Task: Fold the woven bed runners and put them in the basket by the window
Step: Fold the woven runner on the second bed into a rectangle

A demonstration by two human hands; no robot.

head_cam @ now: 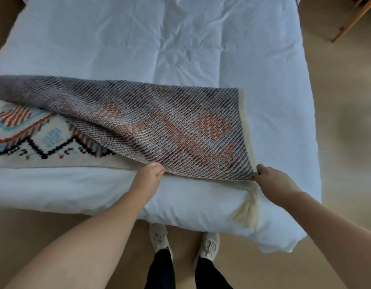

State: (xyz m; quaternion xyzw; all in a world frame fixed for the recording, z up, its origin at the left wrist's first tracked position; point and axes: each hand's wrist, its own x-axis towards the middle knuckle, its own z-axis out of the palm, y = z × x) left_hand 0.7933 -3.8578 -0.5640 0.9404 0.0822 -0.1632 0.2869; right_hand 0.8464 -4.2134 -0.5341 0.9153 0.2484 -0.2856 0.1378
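Runner (34, 132), far left: lies flat across the near end of the bed, patterned face up; cream ground with stepped zigzags in black, rust and pale blue; coarse, blocky weave

Flap (159, 122), centre: the runner's other end, turned over onto itself with the back showing; grey diagonal ribbing, with the pattern ghosting through in faded rust. Sags in a soft diagonal crease toward the left, so reads as thick but limp. Probably brought across as a first fold, end toward end

Left hand (149, 174): pinches the flap's near edge part-way along, fingers curled under, thumb on top. Likely set there to keep that edge taut and level

Right hand (272, 178): pinches the flap's near right corner, fingers closed on the cloth. Together with the other hand, appears to hold the edge stretched straight for lining up

Fringe (249, 213), below the right corner: cream tassels, thick and soft, hanging over the side of the bed

Duvet (284, 122): white, puffy, lightly creased; serves as the folding surface under everything

Wooden frame (347, 24), top right corner: pale slanted timber on the floor, only partly in view

Basket: not in view; runner not yet folded small enough to carry over
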